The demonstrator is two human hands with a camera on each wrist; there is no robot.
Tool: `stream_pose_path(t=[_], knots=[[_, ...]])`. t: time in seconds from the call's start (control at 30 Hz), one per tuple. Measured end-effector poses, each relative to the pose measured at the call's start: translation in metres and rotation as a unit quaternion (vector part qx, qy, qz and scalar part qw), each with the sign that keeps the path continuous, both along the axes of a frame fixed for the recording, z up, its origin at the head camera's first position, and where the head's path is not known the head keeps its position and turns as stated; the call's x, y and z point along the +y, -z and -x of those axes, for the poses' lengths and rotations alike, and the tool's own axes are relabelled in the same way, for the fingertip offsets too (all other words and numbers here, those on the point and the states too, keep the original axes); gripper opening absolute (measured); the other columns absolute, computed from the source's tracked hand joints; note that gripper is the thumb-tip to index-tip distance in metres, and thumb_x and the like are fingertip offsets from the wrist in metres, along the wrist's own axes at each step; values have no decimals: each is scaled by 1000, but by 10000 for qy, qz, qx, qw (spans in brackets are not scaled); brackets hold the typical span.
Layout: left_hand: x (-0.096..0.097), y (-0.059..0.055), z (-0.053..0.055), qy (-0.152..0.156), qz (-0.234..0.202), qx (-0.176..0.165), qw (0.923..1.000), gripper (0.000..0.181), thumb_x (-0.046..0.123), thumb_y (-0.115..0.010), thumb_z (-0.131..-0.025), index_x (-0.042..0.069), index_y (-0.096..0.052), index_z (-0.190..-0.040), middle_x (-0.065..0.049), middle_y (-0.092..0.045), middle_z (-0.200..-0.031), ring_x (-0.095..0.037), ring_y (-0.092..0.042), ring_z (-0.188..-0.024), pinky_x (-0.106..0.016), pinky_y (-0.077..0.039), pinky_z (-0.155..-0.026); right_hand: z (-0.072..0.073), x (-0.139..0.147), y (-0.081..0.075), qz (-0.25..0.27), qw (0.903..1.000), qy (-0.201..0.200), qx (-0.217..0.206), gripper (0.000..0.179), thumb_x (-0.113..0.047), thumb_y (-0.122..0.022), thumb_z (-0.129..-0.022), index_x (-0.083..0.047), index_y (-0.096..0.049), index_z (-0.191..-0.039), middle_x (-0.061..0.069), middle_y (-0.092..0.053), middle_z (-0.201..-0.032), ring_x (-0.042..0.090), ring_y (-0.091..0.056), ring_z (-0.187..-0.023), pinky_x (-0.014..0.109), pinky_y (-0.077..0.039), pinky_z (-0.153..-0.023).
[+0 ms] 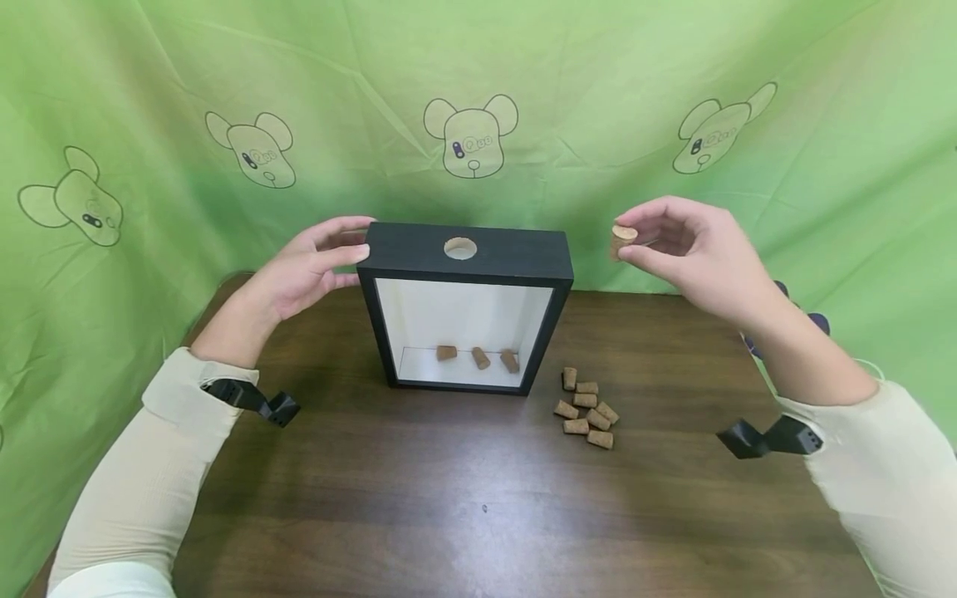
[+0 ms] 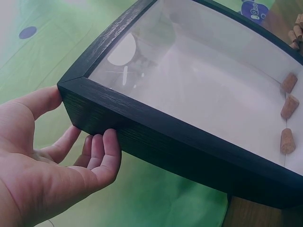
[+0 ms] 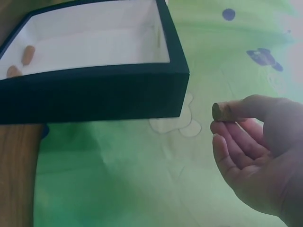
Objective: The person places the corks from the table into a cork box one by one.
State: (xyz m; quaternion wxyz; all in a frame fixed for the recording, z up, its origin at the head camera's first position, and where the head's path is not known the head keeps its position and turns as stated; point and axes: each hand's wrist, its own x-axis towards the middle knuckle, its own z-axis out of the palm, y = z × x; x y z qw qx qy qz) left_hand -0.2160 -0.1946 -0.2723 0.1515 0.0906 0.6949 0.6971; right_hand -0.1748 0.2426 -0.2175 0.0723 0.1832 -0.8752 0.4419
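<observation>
A black-framed shadow box (image 1: pixel 467 253) with a clear front and a white inside stands upright on the table. A round hole (image 1: pixel 460 248) is cut in its top. Three corks (image 1: pixel 480 358) lie on its inner floor. My left hand (image 1: pixel 310 264) holds the box at its upper left corner, with fingertips on the black side (image 2: pixel 142 137). To the right of the box, at about the height of its top, my right hand (image 1: pixel 691 253) pinches a cork (image 1: pixel 622 240) between thumb and fingers. That cork (image 3: pixel 220 112) also shows at the fingertips in the right wrist view.
Several loose corks (image 1: pixel 586 399) lie in a cluster on the brown wooden table (image 1: pixel 419 498), just right of the box's base. Behind and beside the table hangs a green cloth (image 1: pixel 553 83) printed with bear heads. Both wrists wear black camera mounts (image 1: pixel 773 438).
</observation>
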Motion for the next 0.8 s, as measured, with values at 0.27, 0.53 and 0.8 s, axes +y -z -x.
stream_pose_path(t=[0.27,0.53,0.8], knots=[[1,-1,0,8,39,10,10000,58,9,-57,-103,6,-35,-156,-12,-33,-152,-22,-45,-126,-32,-48,-99,13,-33,-7,250,9992,-301,110,27,-5,-73,-94,-4,-71,-121,-6,-77,-98,5,-72,-92,15,-54,-85],[0,0,-1,-2,21,-10,10000,57,8,-58,-102,6,-36,-155,-10,-36,-149,-22,-46,-126,-33,-47,-101,28,-68,-5,197,9987,-469,44,30,-6,-75,-92,-2,-71,-122,1,-76,-106,6,-70,-94,18,-53,-87],[-1,0,-1,-15,55,1,10000,58,9,-57,-102,7,-36,-156,-11,-32,-154,-22,-44,-128,-32,-48,-100,41,-102,-3,216,9960,-863,24,28,-2,-73,-92,-1,-70,-120,11,-75,-107,11,-70,-95,23,-54,-90]])
